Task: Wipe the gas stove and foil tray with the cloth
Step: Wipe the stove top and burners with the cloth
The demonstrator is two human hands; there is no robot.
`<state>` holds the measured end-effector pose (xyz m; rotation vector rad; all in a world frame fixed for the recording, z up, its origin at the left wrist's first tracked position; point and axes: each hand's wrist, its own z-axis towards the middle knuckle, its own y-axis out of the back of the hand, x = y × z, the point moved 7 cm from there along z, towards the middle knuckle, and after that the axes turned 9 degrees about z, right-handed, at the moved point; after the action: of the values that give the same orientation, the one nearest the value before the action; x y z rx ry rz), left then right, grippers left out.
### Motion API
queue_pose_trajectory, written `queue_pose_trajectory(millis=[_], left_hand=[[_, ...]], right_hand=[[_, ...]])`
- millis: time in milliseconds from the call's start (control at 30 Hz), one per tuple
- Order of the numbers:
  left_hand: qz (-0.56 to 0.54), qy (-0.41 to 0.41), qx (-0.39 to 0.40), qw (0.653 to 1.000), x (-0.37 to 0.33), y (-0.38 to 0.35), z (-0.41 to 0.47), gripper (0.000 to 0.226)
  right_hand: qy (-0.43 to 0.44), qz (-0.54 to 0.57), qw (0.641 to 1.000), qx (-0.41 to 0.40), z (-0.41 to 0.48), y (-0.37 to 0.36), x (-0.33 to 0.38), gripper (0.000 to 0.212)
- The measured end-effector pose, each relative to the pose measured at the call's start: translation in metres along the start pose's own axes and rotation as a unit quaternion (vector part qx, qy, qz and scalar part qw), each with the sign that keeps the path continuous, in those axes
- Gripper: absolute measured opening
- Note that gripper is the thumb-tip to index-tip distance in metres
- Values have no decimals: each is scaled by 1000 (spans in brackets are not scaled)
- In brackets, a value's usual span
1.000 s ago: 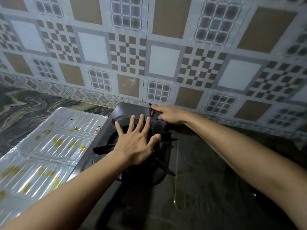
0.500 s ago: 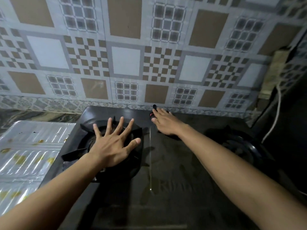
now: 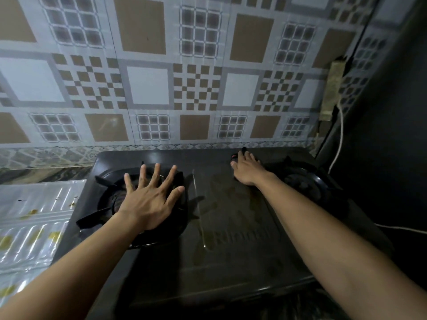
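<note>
While the foil tray (image 3: 34, 218) lies at nine o'clock, flecked with yellow-brown spots and just beside the stove (image 3: 231, 262), the left hand (image 3: 150, 202) rests flat on the left burner (image 3: 108, 197) near the centre, fingers spread wide. The dark glass top at five o'clock from that hand shows greasy smears. Toward one o'clock, the right hand (image 3: 247, 168) presses palm-down on the stove's rear edge, fingers together over a dark cloth (image 3: 235, 157) with a red spot; little of it shows. The right burner (image 3: 307, 181) sits at two o'clock, and a white cable (image 3: 339, 144) hangs down the wall beyond.
</note>
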<state>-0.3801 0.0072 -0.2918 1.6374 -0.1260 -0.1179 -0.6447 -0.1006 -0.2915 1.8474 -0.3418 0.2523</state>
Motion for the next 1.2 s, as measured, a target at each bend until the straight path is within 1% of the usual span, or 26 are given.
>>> queue_pose_trajectory(millis=[133,233,333,400,467,567,700,833,1000,1200], left_hand=[[-17,9,16,1000,-3,2,-5,73],[-33,10,26,999,-8,0,-8,69],[-41,14,21,999,-7,-1,-8,68],[-47,15,23,999,-8,-1,-8,67],[-46,15,24,999,-8,-1,-8,66],[-36,17,23,999,-8,-1,-8,66],[-25,13,12,1000,-10,2,-8,64],[-32,-3,3,999,-16,3,-11,66],[-43,-20,-2,999,-16,2,-15,73],[-46,-17,-9,999,-16,0,-16,71]], right_hand=[[-16,30,999,-34,-18,-2,-4,62],[-1,14,999,-46,-24,-6,5,58],[71,-18,996,-41,-32,-18,36,55],[130,-12,991,-38,-40,-31,63,53],[172,-8,985,-31,-49,-42,83,52],[211,-13,977,-13,-67,-54,97,51],[254,-14,967,-11,-101,-72,98,51],[228,-17,973,1,-109,-74,86,56],[134,-14,991,-8,-74,-48,54,60],[62,-21,997,-32,-37,-23,24,61]])
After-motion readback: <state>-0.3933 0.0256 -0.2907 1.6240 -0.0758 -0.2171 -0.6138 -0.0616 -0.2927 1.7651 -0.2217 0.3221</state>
